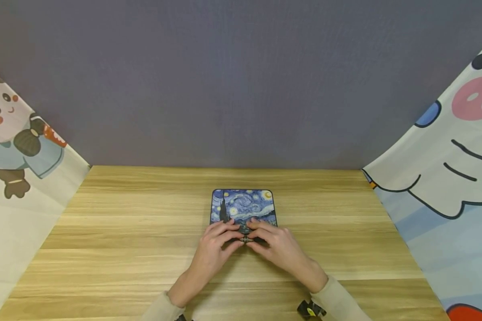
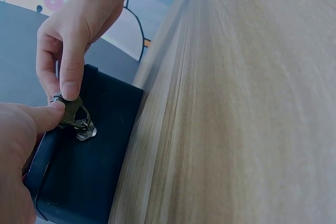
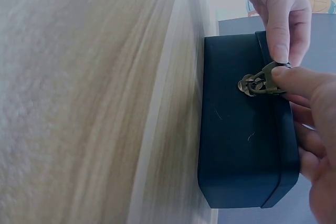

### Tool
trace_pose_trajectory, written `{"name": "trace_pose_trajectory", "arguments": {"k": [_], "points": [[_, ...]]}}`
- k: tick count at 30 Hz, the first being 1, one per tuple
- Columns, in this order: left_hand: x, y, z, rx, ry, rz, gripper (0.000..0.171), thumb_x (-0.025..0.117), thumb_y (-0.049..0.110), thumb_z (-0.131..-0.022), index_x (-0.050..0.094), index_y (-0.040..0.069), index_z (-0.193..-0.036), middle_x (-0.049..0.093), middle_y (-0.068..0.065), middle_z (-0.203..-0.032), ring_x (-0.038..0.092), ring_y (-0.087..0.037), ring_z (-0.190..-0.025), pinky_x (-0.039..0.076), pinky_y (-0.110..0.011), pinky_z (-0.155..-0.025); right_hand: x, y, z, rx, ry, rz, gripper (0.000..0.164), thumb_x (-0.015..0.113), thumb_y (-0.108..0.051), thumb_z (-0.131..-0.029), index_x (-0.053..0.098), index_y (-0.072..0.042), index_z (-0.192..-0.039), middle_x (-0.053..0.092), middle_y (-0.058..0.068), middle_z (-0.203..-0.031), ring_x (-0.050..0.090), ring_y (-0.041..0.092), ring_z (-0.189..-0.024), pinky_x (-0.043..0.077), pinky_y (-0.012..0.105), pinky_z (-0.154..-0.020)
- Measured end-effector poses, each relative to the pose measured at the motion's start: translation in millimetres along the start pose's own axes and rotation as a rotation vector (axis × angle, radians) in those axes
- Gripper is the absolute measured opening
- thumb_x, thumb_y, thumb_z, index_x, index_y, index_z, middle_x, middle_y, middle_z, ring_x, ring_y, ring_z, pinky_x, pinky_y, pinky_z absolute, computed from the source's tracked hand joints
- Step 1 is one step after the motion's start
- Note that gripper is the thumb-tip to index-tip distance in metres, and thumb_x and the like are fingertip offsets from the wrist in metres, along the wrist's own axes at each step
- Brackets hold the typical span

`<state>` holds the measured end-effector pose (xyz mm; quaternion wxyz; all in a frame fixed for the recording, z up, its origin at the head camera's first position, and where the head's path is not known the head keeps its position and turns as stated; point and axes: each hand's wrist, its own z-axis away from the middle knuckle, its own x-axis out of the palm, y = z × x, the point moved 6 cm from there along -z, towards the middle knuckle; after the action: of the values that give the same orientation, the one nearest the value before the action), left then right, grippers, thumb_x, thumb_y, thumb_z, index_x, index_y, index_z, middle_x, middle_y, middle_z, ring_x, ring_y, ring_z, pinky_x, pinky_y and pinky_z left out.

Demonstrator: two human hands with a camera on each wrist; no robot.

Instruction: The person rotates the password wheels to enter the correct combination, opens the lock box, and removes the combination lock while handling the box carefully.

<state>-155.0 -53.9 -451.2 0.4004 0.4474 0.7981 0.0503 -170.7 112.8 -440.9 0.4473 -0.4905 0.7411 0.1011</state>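
A dark box (image 3: 236,140) with a swirling blue night-sky painting on its lid (image 1: 243,203) sits on the table. From a round metal hasp (image 2: 85,131) on its front hangs a small brass-coloured padlock (image 3: 270,80), which seems to have dials along its end. My left hand (image 1: 213,247) pinches one side of the padlock, thumb in front. On the other side my right hand (image 1: 283,249) grips it the same way. Some fingers of both hands lie over the front edge of the lid. The padlock's far face is hidden behind the fingers.
The wood-grain table (image 1: 124,232) runs back to a grey panel (image 1: 233,89). Cloths with cartoon prints hang at the left (image 1: 24,178) and right (image 1: 446,178). A black strap with a yellow mark (image 1: 311,309) is at the right wrist.
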Motion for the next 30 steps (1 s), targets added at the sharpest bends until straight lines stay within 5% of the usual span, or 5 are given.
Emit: {"name": "trace_pose_trajectory", "arguments": {"k": [30], "points": [[0.1, -1.0, 0.1, -0.009, -0.008, 0.014, 0.025, 0.093, 0.019, -0.073, 0.08, 0.013, -0.094, 0.078, -0.005, -0.109, 0.072, -0.025, -0.112, 0.055, -0.049, -0.1, 0.6, 1.1, 0.3, 0.008, 0.003, -0.005, 0.021, 0.09, -0.017, -0.079, 0.077, -0.011, -0.093, 0.075, 0.01, -0.118, 0.073, 0.027, -0.112, 0.062, 0.025, -0.077]]}}
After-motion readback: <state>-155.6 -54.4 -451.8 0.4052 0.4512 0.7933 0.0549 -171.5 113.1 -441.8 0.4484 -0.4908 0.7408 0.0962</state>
